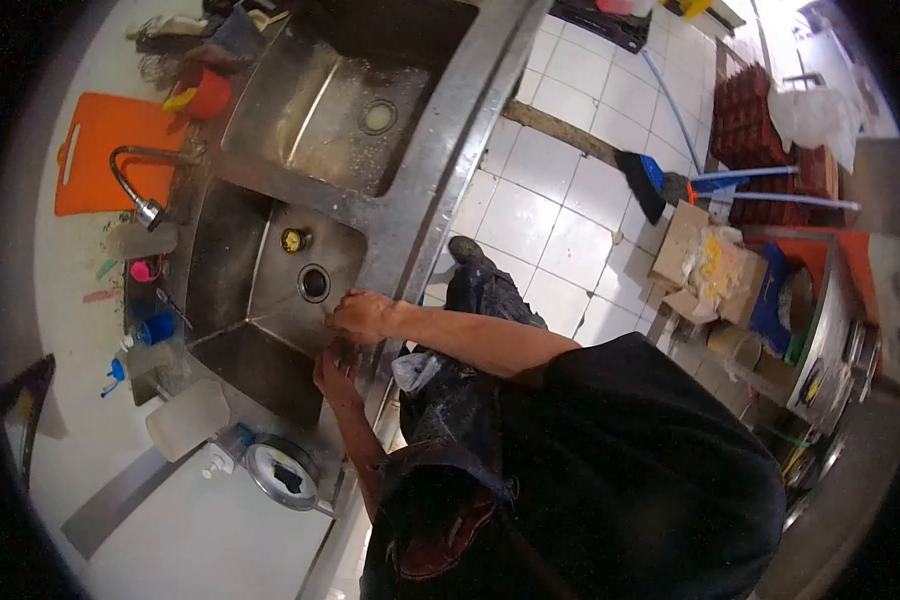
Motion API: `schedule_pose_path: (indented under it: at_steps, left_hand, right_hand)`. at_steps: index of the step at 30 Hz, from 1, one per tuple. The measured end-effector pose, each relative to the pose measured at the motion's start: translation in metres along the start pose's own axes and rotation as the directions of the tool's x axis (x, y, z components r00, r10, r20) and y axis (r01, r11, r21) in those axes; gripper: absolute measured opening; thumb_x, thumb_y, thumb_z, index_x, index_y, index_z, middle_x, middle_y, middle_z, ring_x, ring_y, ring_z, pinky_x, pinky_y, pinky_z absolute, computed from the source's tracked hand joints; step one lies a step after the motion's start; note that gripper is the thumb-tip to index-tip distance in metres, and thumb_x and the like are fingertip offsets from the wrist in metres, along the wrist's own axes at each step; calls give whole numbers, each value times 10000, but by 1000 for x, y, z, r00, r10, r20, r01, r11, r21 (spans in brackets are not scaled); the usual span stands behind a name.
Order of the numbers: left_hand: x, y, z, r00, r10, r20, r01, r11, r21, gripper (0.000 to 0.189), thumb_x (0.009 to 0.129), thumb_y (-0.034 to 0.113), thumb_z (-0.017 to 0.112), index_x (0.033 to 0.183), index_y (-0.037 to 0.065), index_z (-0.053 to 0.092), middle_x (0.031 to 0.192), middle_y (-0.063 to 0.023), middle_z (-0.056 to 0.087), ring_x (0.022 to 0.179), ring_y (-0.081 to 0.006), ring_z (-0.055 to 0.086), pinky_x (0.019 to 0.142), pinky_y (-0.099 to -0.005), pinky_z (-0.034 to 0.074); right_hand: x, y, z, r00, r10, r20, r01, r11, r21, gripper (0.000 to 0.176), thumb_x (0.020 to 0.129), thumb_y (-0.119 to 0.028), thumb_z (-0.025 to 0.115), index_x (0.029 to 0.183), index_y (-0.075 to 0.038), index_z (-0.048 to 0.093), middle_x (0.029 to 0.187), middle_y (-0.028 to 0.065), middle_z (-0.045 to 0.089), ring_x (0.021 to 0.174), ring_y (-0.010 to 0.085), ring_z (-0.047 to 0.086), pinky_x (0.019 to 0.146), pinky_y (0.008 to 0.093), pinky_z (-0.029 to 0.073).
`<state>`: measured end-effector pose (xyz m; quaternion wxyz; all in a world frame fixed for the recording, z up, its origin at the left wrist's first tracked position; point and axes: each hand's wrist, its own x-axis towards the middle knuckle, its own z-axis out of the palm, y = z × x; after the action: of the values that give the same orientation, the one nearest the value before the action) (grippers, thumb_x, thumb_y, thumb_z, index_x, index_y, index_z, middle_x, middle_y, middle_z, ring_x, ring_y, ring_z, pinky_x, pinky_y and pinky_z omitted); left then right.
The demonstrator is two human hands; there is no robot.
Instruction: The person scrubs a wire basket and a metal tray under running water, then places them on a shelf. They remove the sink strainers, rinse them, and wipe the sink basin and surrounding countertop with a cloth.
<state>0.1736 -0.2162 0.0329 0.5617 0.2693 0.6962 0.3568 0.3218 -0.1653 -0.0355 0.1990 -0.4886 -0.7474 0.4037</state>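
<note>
My right hand [362, 315] is over the near rim of the lower steel sink basin [235, 255], its fingers curled and pressed together. Just below it in the view, my left hand [338, 378] is raised close to the right one, with its fingers bent. Anything between the fingers is too small or hidden to name. Inside the basin, near my right hand, is a round drain [314, 283]. Beside the drain sits a small round metal thing with a yellow middle [292, 240].
A second basin [315, 150] with suds adjoins. Behind stand a curved faucet [135, 185], an orange cutting board [120, 150], a red cup [205, 92] and a white container [188, 420]. Across the tiled floor are a blue broom [645, 180] and a cardboard box [705, 260].
</note>
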Motion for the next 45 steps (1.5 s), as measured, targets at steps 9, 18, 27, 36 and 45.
schedule_pose_path:
  at_steps: [9, 18, 27, 36, 45]
  left_hand:
    - [5, 3, 11, 994, 20, -109, -31, 994, -107, 260, 909, 173, 607, 1128, 35, 581, 1036, -105, 630, 798, -214, 678, 676, -319, 544]
    - [4, 17, 20, 952, 103, -290, -153, 976, -156, 261, 884, 172, 663, 1100, 44, 594, 1019, -90, 628, 738, -207, 670, 623, -309, 536]
    - [16, 8, 23, 886, 25, -464, -49, 998, -39, 223, 885, 166, 670, 1073, 60, 615, 1068, -74, 616, 925, -175, 598, 689, -346, 532]
    - [19, -44, 20, 881, 157, -446, -142, 988, 67, 188, 918, 166, 640, 1052, 35, 617, 1009, -53, 620, 916, -144, 561, 727, -308, 486]
    - [25, -3, 43, 860, 143, -491, -27, 971, 236, 210, 927, 204, 618, 1012, 12, 615, 902, -46, 599, 778, -128, 525, 672, -277, 446]
  right_hand:
    - [17, 34, -128, 991, 43, 131, -38, 998, -42, 332, 906, -162, 531, 1222, -75, 585, 1067, 190, 662, 1033, 365, 618, 924, 453, 489]
    - [67, 93, -212, 932, 190, -308, -149, 977, 151, 325, 891, -182, 567, 1197, -77, 599, 1094, 215, 644, 1031, 380, 616, 913, 425, 498]
    - [157, 341, -207, 911, 404, -79, -407, 853, -328, 415, 872, -217, 613, 1244, -44, 550, 1172, 208, 623, 1082, 372, 610, 912, 459, 488]
    - [202, 320, -241, 703, 703, 108, -615, 677, -405, 461, 862, -139, 569, 1297, -27, 467, 1308, 217, 527, 1188, 380, 541, 988, 488, 463]
    - [204, 408, -212, 829, 529, 181, -448, 822, -351, 449, 854, -328, 635, 1180, -23, 596, 1307, 202, 520, 1237, 349, 503, 1037, 444, 424]
